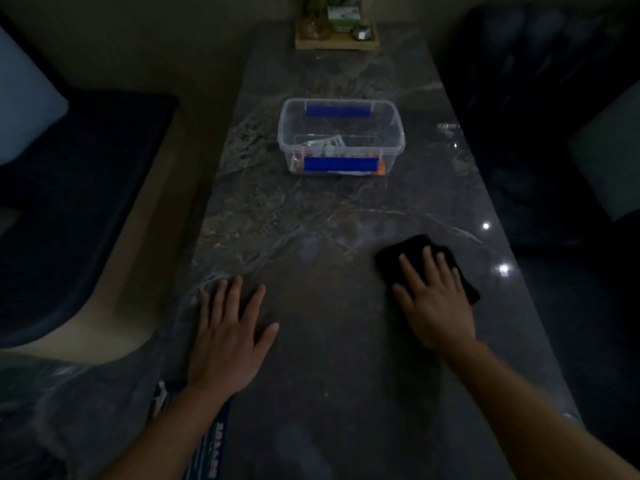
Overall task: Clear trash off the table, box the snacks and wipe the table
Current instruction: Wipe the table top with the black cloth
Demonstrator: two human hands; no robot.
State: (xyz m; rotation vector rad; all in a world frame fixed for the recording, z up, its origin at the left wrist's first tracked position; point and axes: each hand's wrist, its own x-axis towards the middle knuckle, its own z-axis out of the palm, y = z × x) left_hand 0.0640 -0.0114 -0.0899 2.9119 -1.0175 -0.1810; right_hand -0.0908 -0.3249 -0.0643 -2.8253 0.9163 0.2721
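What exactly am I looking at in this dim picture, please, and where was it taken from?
There is no machine here: the single picture comes from a wide-angle camera worn on a person's head, looking forward and down at their two bare hands. Below them is a long dark marble-patterned table. The left hand lies flat and open on the bare tabletop, holding nothing. The right hand presses flat on a black folded cloth, fingers spread over it, as one does when wiping. Further away stands a clear plastic box with blue handles, open at the top, with a few snack packets inside; they are too dim to identify. At the far end sits a wooden tray with small items I cannot make out. Dark seats flank the table.
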